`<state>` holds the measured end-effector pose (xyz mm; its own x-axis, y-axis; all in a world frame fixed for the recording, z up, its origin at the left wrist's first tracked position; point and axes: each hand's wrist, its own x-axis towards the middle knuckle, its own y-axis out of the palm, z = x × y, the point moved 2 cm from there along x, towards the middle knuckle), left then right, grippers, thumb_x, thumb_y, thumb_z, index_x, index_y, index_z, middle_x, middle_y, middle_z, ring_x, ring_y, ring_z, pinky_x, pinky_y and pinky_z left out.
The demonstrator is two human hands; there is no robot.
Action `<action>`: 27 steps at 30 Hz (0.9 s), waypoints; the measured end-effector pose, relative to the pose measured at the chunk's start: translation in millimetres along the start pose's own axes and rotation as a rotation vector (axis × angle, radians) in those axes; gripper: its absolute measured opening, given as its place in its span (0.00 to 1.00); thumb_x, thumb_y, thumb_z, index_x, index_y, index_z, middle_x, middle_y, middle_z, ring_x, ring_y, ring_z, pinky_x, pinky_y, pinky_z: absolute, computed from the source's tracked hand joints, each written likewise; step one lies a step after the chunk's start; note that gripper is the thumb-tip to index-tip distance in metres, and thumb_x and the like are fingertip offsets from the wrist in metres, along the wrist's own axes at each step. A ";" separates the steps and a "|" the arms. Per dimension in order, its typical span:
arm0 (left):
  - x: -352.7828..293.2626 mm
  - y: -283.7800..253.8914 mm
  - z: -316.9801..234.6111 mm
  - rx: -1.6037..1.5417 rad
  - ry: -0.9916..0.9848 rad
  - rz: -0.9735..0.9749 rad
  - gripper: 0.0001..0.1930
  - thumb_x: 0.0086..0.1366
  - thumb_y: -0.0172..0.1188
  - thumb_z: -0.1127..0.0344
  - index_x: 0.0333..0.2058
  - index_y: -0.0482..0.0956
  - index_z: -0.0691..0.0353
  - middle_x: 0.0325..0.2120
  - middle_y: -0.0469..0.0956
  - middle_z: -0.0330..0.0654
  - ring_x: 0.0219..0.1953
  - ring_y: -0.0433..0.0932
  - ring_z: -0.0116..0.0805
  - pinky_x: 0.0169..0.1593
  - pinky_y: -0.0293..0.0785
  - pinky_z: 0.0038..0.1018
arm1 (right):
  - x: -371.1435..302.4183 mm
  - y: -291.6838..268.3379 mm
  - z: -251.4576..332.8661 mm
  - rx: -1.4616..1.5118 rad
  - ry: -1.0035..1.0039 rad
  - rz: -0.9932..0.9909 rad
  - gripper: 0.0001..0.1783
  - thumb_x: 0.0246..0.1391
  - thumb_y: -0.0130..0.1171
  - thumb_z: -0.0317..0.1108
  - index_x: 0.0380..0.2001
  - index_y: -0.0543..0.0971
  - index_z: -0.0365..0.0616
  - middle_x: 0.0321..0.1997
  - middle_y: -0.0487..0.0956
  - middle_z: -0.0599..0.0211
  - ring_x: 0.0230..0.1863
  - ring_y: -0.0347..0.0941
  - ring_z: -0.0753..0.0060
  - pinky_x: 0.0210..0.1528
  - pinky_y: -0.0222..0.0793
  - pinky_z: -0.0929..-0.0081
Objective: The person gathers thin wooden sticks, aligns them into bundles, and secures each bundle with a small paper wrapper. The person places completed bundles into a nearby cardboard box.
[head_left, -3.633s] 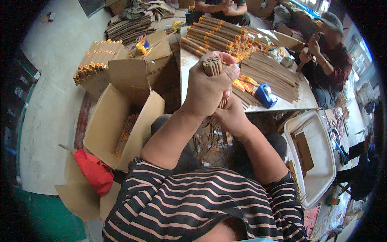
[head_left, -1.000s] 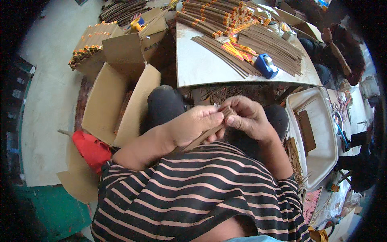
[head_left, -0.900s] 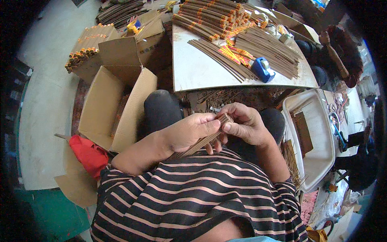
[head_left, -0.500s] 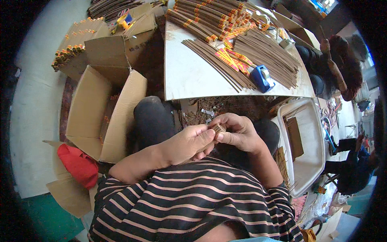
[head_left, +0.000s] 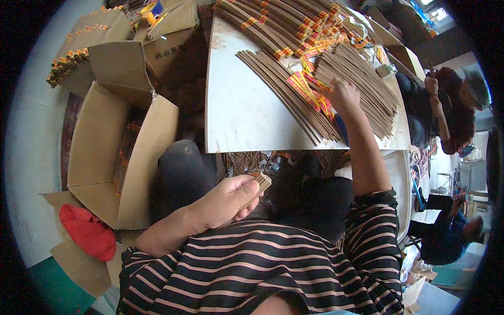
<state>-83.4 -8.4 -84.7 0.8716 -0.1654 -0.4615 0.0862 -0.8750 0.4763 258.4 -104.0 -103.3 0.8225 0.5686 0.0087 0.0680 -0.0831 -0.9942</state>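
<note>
Head view, and the left hand (head_left: 228, 202) has its fingers pressed together round a bundle (head_left: 264, 181), stick ends poking out past the thumb! Over on the table (head_left: 236, 121), the right hand (head_left: 344, 96) is at the strips (head_left: 302, 86), fingers curled; whether they pinch anything, I cannot tell. Loose sticks (head_left: 365, 86) fan out just right of those fingers, more slant away to their left, and rolls (head_left: 278, 23) crowd the far side. Nearer than the fingertips: a blue dispenser (head_left: 339, 127), mostly blocked by the right forearm (head_left: 365, 149); the sleeve (head_left: 370, 226) cuts across the tub (head_left: 403, 184). Left of the left fingers, past the knee (head_left: 184, 163), stands the open carton (head_left: 94, 136), red cloth (head_left: 86, 231) by its near flap.
</note>
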 end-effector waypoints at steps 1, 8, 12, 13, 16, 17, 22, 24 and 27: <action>1.5 -3.6 0.4 0.001 0.005 0.000 0.20 0.67 0.39 0.51 0.36 0.65 0.65 0.20 0.65 0.35 0.19 0.62 0.19 0.22 0.62 0.15 | 7.3 7.5 -2.5 0.012 -0.014 0.017 0.20 0.43 0.59 0.45 0.37 0.75 0.45 0.41 0.76 0.57 0.46 0.70 0.51 0.47 0.65 0.58; 6.4 -11.5 1.6 -0.017 0.026 0.022 0.20 0.67 0.40 0.51 0.35 0.65 0.65 0.21 0.66 0.34 0.19 0.62 0.19 0.22 0.62 0.14 | 21.2 13.2 -17.5 0.365 -0.147 -0.017 0.13 0.44 0.59 0.40 0.25 0.75 0.39 0.22 0.76 0.59 0.25 0.72 0.61 0.29 0.66 0.66; 0.9 -6.5 2.8 -0.035 0.039 0.039 0.20 0.67 0.41 0.50 0.35 0.66 0.65 0.21 0.66 0.34 0.20 0.62 0.18 0.23 0.62 0.14 | 6.4 -6.9 -6.3 0.620 -0.120 0.054 0.14 0.50 0.55 0.39 0.23 0.74 0.37 0.15 0.71 0.70 0.18 0.65 0.79 0.22 0.61 0.75; -1.2 -4.7 3.7 -0.026 0.038 0.040 0.20 0.67 0.41 0.50 0.35 0.66 0.65 0.21 0.66 0.34 0.20 0.62 0.18 0.23 0.62 0.14 | -0.7 -11.2 -1.1 0.638 -0.127 0.084 0.14 0.51 0.54 0.39 0.24 0.74 0.37 0.14 0.70 0.71 0.17 0.64 0.80 0.21 0.60 0.75; -6.6 1.9 4.8 -0.001 0.037 0.041 0.18 0.67 0.41 0.51 0.35 0.65 0.64 0.20 0.65 0.34 0.20 0.62 0.18 0.22 0.61 0.13 | -25.2 -22.6 12.8 0.864 -0.072 0.148 0.14 0.54 0.52 0.39 0.31 0.71 0.37 0.14 0.67 0.73 0.14 0.58 0.83 0.17 0.53 0.79; -8.9 4.5 3.9 0.004 0.039 0.038 0.17 0.67 0.41 0.53 0.35 0.65 0.63 0.20 0.65 0.33 0.19 0.62 0.18 0.22 0.61 0.13 | -30.9 -21.8 13.9 0.910 -0.051 0.120 0.14 0.55 0.51 0.39 0.32 0.71 0.37 0.14 0.66 0.73 0.14 0.57 0.83 0.16 0.53 0.79; -16.0 12.5 5.7 0.004 0.067 0.039 0.18 0.67 0.42 0.52 0.35 0.66 0.64 0.20 0.65 0.34 0.19 0.62 0.18 0.22 0.61 0.13 | -48.8 -27.7 20.4 1.087 -0.068 0.078 0.15 0.55 0.52 0.39 0.29 0.74 0.35 0.16 0.67 0.76 0.14 0.56 0.85 0.17 0.52 0.82; -17.6 14.3 6.1 0.007 0.073 0.046 0.21 0.66 0.41 0.49 0.36 0.66 0.65 0.21 0.66 0.34 0.20 0.62 0.18 0.23 0.61 0.13 | -52.3 -31.2 16.9 1.055 -0.037 0.096 0.15 0.53 0.55 0.39 0.27 0.75 0.35 0.16 0.68 0.77 0.15 0.57 0.87 0.16 0.52 0.83; -17.6 14.6 7.3 -0.007 0.062 0.053 0.21 0.66 0.42 0.48 0.36 0.66 0.65 0.21 0.65 0.34 0.20 0.62 0.18 0.23 0.61 0.13 | -51.3 -25.5 15.4 1.217 -0.025 0.039 0.14 0.52 0.57 0.39 0.24 0.76 0.36 0.15 0.68 0.77 0.15 0.57 0.88 0.17 0.52 0.83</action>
<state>-101.1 -21.6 -75.0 0.9031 -0.1829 -0.3884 0.0421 -0.8627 0.5040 205.8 -118.4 -80.1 0.8002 0.5997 -0.0121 -0.5414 0.7134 -0.4448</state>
